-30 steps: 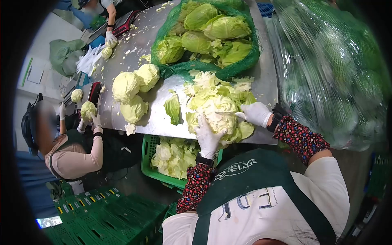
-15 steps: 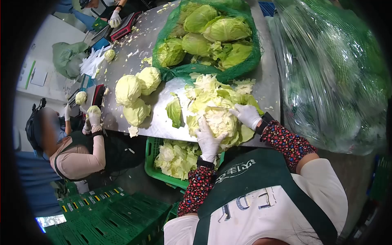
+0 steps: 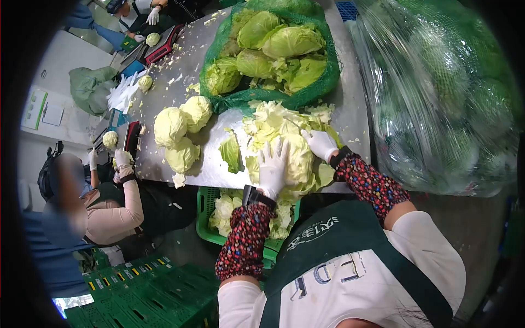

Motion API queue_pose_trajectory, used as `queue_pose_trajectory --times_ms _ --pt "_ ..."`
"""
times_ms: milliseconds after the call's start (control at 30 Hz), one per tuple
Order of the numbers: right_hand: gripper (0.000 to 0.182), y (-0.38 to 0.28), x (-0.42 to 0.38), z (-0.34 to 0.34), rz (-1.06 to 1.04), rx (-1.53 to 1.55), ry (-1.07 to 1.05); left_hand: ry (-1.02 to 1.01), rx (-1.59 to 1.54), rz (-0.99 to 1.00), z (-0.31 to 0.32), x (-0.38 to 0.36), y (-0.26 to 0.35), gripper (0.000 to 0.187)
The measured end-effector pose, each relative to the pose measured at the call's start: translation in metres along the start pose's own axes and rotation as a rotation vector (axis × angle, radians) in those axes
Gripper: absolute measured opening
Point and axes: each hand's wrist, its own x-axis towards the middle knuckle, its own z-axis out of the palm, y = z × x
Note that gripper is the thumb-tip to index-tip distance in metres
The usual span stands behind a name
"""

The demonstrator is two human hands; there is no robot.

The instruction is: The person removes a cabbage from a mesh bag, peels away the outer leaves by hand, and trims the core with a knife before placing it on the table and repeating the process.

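Observation:
My left hand [image 3: 273, 167], in a white glove, lies with fingers spread on the left side of a pale cabbage [image 3: 298, 159]. At the cabbage's upper right is my right hand [image 3: 321, 145], also gloved, its fingers closed round a thin item too small to make out. Loose leaves [image 3: 268, 117] are heaped behind and around this cabbage. A single green leaf [image 3: 230, 152] rests to the left on the metal table [image 3: 213, 167]. Three pale cabbages [image 3: 170, 127] sit together farther left.
Behind the leaves, a green net bag [image 3: 333, 74] holds several cabbages. Plastic-wrapped net bags [image 3: 443, 109] stand at right. Below the table edge is a green crate [image 3: 205, 218] of leaves. Co-workers [image 3: 112, 216] are at left and far left, near red scales [image 3: 131, 136]. Green crates [image 3: 147, 295] fill the lower left.
My left hand has shifted up and left and spread flat on the cabbage, which now shows a smoother side. My right hand has moved slightly up. A far co-worker's hand has left a cabbage.

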Motion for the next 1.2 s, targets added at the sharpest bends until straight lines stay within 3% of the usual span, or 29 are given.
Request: queue_pose_trajectory --times_ms 100,167,267,333,367,467,533,600,700,733,800,833,867,1000,1067,1133,1200 --pt "0.068 -0.018 -0.036 -0.008 -0.056 -0.12 0.1 0.057 -0.041 -0.095 0.009 0.005 0.005 0.133" --pt "0.069 -0.022 -0.044 -0.007 -0.032 -0.108 0.117 0.108 -0.044 -0.231 0.02 0.004 0.02 0.131" --pt "0.07 -0.02 -0.04 -0.008 0.032 -0.094 0.104 0.171 -0.058 -0.225 0.021 -0.002 0.031 0.13" --pt "0.07 -0.021 -0.034 -0.011 -0.084 -0.03 0.094 0.136 -0.016 -0.242 0.018 -0.005 0.035 0.129" --pt "0.063 -0.029 -0.035 -0.021 0.041 -0.042 -0.002 0.151 -0.035 -0.229 0.02 -0.007 0.032 0.129" --pt "0.052 -0.013 -0.028 -0.029 0.059 0.002 -0.045 0.119 -0.069 -0.219 0.024 -0.009 0.015 0.128" --pt "0.041 0.013 -0.017 -0.023 0.11 -0.028 0.076 0.278 -0.274 -0.044 0.04 -0.01 -0.011 0.127" --pt "0.037 0.041 -0.012 -0.019 0.05 0.096 0.114 0.263 -0.311 -0.037 0.039 -0.018 -0.032 0.126" --pt "0.041 0.038 -0.017 -0.012 0.035 0.012 0.154 0.314 -0.848 -0.003 0.059 -0.02 -0.066 0.12" --pt "0.044 0.033 -0.023 -0.015 0.05 -0.03 0.185 0.317 -0.842 0.006 0.055 -0.021 -0.064 0.12" --pt "0.047 0.015 -0.037 -0.021 -0.01 -0.119 0.21 0.376 -0.621 -0.165 0.045 -0.022 -0.052 0.115" --pt "0.051 0.006 -0.043 -0.019 -0.138 -0.081 0.317 0.443 -0.688 -0.171 0.05 -0.018 -0.042 0.11" --pt "0.054 -0.005 -0.048 -0.021 -0.26 -0.045 0.423 0.523 -0.434 -0.094 0.025 -0.017 -0.021 0.108" --pt "0.067 -0.03 -0.028 -0.032 -0.318 0.014 0.308 0.452 -0.383 -0.105 0.054 -0.008 0.014 0.108" --pt "0.072 -0.029 -0.009 -0.032 -0.353 -0.125 0.149 0.455 -0.31 -0.143 0.054 -0.01 0.019 0.113" --pt "0.068 -0.026 0.008 -0.032 -0.354 -0.099 0.091 0.421 -0.333 -0.156 0.05 -0.008 0.021 0.113" --pt "0.059 -0.029 0.021 -0.036 -0.349 -0.131 -0.048 0.197 -0.186 -0.229 0.032 -0.008 0.026 0.11"
